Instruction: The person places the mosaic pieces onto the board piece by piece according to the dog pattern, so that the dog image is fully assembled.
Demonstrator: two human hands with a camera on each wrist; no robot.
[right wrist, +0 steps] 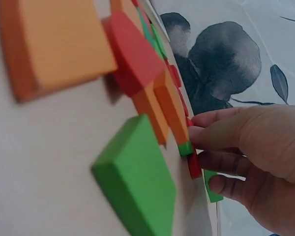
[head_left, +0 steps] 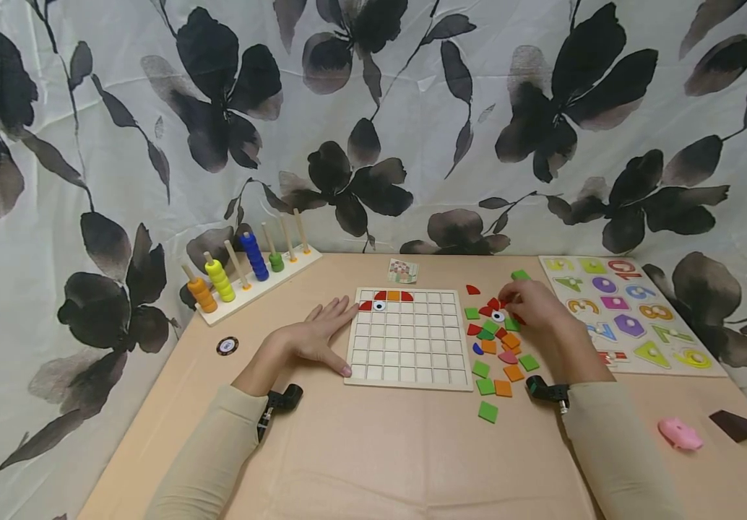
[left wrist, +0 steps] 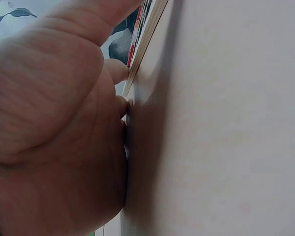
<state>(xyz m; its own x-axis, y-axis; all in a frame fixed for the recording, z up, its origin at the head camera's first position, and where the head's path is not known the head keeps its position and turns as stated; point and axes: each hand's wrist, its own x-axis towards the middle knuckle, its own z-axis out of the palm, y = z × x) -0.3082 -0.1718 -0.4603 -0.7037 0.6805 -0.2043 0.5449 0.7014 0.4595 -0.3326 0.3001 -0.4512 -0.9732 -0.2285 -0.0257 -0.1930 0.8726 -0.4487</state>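
A white gridded board (head_left: 412, 354) lies in the middle of the table, with red and orange pieces and a round eye-like piece (head_left: 379, 306) in its upper left squares. My left hand (head_left: 311, 336) lies flat with fingers spread at the board's left edge, its thumb near the lower left corner. In the left wrist view the palm (left wrist: 49, 128) rests on the tabletop. My right hand (head_left: 536, 303) reaches to the far side of the loose pieces, thumb and forefinger pinching a small red piece (right wrist: 189, 122). Another red block (right wrist: 193, 166) and a green block (right wrist: 213, 186) lie by its other fingers.
Loose green (head_left: 488, 412), orange (head_left: 503, 388) and red pieces spread right of the board. A number puzzle (head_left: 640, 310) lies farther right, near a pink pig figure (head_left: 680, 433) and dark wedge (head_left: 737, 426). A bead stacker (head_left: 263, 282), round chip (head_left: 227, 346) and small card (head_left: 402, 271) sit beyond.
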